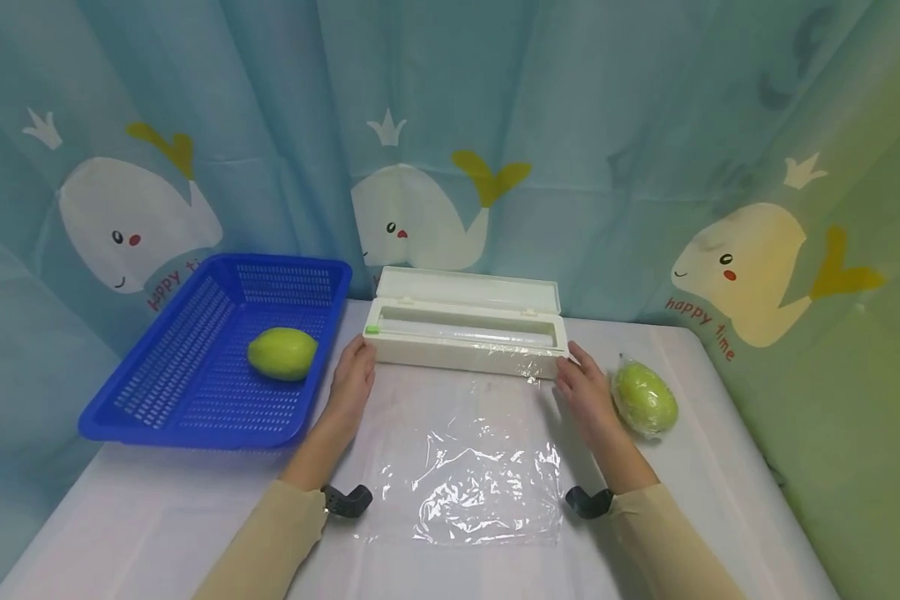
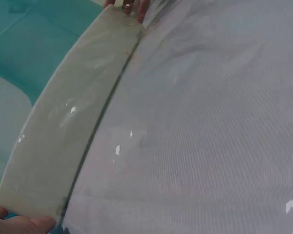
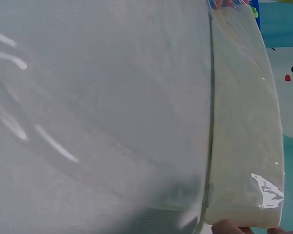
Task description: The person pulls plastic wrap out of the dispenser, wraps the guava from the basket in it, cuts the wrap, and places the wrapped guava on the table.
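Observation:
A white cling film box (image 1: 465,354) lies across the middle of the table with its lid (image 1: 468,290) raised and a roll of film (image 1: 465,332) inside. My left hand (image 1: 354,379) holds the left end of the box, its thumb and fingers at the corner in the left wrist view. At the other end, my right hand (image 1: 585,390) grips the right corner, fingers along the side. A sheet of clear cling film (image 1: 468,475) stretches from the box toward me, flat on the table with shiny wrinkles.
On the left stands a blue plastic basket (image 1: 217,425) with a yellow-green fruit (image 1: 282,353) in it. Beyond my right hand lies a green fruit (image 1: 647,398) wrapped in film. A curtain with printed whales (image 1: 420,217) hangs behind the white table (image 1: 720,467).

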Motion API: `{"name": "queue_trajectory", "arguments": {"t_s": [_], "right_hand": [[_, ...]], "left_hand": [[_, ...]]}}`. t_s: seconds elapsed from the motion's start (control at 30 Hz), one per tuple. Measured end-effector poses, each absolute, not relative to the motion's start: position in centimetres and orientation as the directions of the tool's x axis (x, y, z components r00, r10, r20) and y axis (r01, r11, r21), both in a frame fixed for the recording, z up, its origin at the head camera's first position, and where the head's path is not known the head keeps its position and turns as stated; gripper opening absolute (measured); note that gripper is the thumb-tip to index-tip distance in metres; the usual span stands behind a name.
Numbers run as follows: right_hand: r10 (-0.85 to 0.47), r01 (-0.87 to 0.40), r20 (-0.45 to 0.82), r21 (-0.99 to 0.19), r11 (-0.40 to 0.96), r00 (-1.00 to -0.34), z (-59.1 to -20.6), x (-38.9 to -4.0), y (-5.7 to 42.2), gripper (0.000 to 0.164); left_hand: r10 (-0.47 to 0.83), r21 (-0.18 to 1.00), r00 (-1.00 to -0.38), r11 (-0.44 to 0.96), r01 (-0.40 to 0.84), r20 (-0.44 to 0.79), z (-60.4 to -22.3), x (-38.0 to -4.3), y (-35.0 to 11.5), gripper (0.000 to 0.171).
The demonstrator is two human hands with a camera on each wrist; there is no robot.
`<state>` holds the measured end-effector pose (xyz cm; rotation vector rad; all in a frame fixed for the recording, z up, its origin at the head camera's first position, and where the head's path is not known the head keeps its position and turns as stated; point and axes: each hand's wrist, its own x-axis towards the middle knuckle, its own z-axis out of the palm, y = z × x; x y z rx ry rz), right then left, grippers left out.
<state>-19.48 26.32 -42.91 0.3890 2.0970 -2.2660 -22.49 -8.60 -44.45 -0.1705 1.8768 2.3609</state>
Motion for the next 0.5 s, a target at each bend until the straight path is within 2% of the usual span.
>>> {"name": "queue_trajectory", "arguments": {"t_s": [0.13,0.27,0.37,0.43,0.5], "right_hand": [[0.165,0.194,-0.205,-0.978,-0.081,-0.965,-43.0,-19.3,26.1,0.064],[0.238,0.175,-0.157,-0.983,0.055,-0.958,-42.5,-18.7,25.7,0.069],[0.301,0.08,-0.008,-0.97,0.23,-0.954,-41.9,-18.0,24.8,0.069],[0.295,-0.041,0.146,-0.941,0.335,-0.944,-41.2,-17.6,23.8,0.064],[0.231,-0.176,0.278,-0.907,0.382,-0.932,-40.0,-17.0,22.5,0.06]], "left_hand": [[0.03,0.961,-0.981,-0.198,-0.192,-0.189,-44.3,-22.1,-8.7,0.064],[0.002,0.964,-0.967,-0.081,-0.253,-0.254,-43.4,-20.2,-8.8,0.072],[-0.012,0.966,-0.966,-0.011,-0.257,-0.257,-42.0,-17.3,-9.2,0.075],[0.018,0.973,-0.974,-0.029,-0.227,-0.227,-40.8,-14.9,-10.0,0.073],[0.064,0.984,-0.988,-0.101,-0.147,-0.141,-39.7,-12.7,-11.2,0.066]]}}
